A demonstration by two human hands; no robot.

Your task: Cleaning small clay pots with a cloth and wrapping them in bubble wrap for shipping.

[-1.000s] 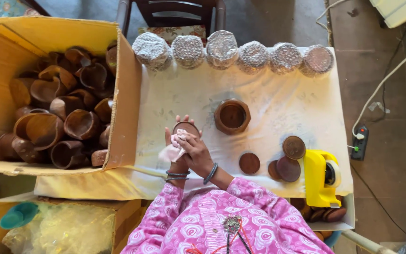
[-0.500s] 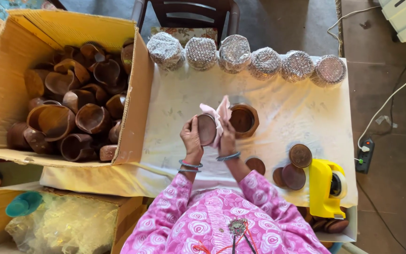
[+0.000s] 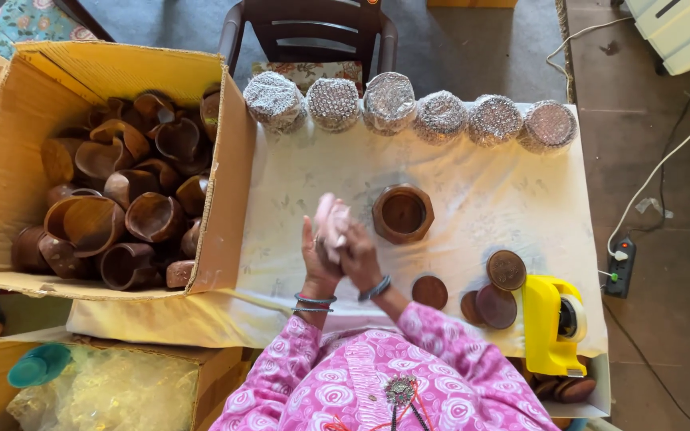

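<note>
A cloth-covered surface (image 3: 473, 191) fills the view, with a cardboard box (image 3: 9, 160) of brown wooden bowls at nine o'clock. Six bubble-wrapped bundles (image 3: 389, 102) line the twelve o'clock edge. A yellow tape dispenser (image 3: 551, 323) sits at four o'clock beside round wooden lids (image 3: 507, 270). An open wooden bowl (image 3: 402, 213) stands centre. Just beside it, the left hand (image 3: 317, 259) and right hand (image 3: 358, 257) press together around a pale cloth (image 3: 331, 221), seemingly wiping a small piece hidden inside. The wiping step looks underway; a firm, even rub seems called for.
</note>
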